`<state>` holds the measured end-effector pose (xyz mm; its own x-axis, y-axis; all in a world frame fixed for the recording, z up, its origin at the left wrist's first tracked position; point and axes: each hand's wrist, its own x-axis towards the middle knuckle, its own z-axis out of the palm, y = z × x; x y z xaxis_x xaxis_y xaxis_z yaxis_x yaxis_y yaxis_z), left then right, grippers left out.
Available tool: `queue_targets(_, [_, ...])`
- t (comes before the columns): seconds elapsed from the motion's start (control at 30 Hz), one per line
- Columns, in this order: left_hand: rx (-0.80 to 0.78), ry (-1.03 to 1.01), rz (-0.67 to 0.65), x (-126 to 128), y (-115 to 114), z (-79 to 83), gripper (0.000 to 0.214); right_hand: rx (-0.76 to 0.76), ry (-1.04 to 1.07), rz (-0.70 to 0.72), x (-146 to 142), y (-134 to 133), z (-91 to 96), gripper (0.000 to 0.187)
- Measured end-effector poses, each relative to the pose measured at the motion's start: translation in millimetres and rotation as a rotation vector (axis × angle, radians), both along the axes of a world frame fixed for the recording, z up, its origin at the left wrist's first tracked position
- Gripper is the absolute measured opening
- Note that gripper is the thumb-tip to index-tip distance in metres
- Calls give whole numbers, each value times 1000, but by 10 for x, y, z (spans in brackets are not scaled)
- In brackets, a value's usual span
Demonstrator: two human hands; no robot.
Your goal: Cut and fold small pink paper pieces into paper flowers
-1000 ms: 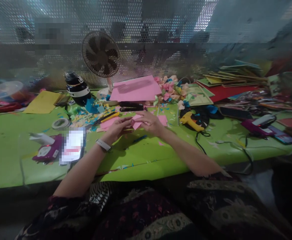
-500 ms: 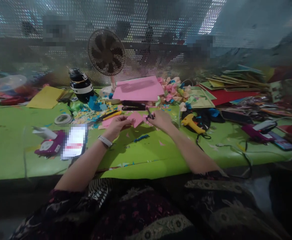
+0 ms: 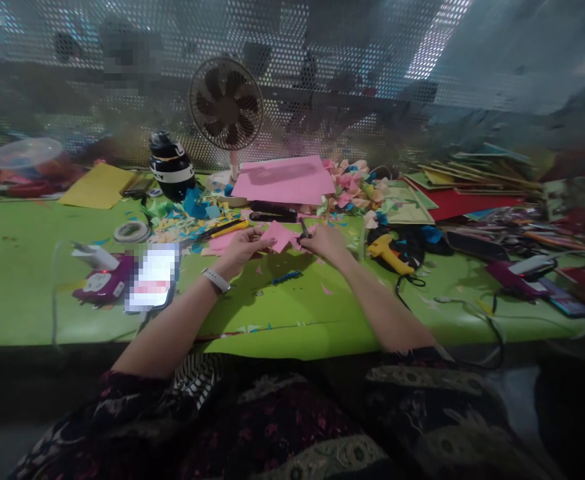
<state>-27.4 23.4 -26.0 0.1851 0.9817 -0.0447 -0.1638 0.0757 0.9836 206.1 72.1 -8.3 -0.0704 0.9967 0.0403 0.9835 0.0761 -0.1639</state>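
Observation:
My left hand (image 3: pixel 245 247) is closed, pinching a small piece of pink paper (image 3: pixel 281 238) between thumb and fingers above the green table. My right hand (image 3: pixel 328 244) is closed around dark-handled scissors (image 3: pixel 304 229) at the paper's right edge; their blades are mostly hidden. Under my left fingers lies more pink paper (image 3: pixel 222 243). A yellow-and-black cutter (image 3: pixel 229 229) rests just beyond that hand. Behind the held paper is a black stapler-like tool (image 3: pixel 273 213). A twisted blue strip (image 3: pixel 286 277) lies nearer to me.
Pink sheets (image 3: pixel 285 180) and a heap of paper petals (image 3: pixel 355 187) lie at the back, beside a fan (image 3: pixel 226 103). A yellow glue gun (image 3: pixel 391 253) with a cord sits right. On the left are a phone (image 3: pixel 153 277), a tape roll (image 3: pixel 131 231) and a black jar (image 3: pixel 171 170).
The whole view has shifted slightly, so things appear a little further right. Both hands keep their hold on the pink paper and the scissors, with barely any change between them.

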Motion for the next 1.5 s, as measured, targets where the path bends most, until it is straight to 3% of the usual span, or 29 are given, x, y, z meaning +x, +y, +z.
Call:
queue_targets(0.27, [-32, -98, -21, 23, -44, 66, 44, -59, 150, -27, 64, -48, 168, 37])
queue_targets(0.4, [-29, -118, 4, 16, -16, 23, 43, -162, 512, -92, 178, -93, 212, 29])
queue_targets(0.53, [-53, -180, 41, 15, 4, -8, 44, -114, 840, -150, 276, -78, 225, 18])
queue_targets(0.67, [-19, -173, 59, 0, -6, 2, 39, -150, 1138, -127, 278, -70, 274, 15])
queue_targets(0.77, [-11, -186, 83, -8, -13, 18, 34, -277, 1280, -101, 194, -136, 307, 13])
queue_targets(1.0, [-60, -217, 149, 10, -13, 40, 34, -579, 1275, 52, -93, -367, 255, 8])
queue_targets(1.17, [-45, -231, 136, 2, 5, 5, 39, -578, 1230, 143, -200, -417, 178, 12])
queue_targets(1.5, [10, -197, 171, -34, 70, -16, 46, -513, 1181, 181, -134, -364, 95, 41])
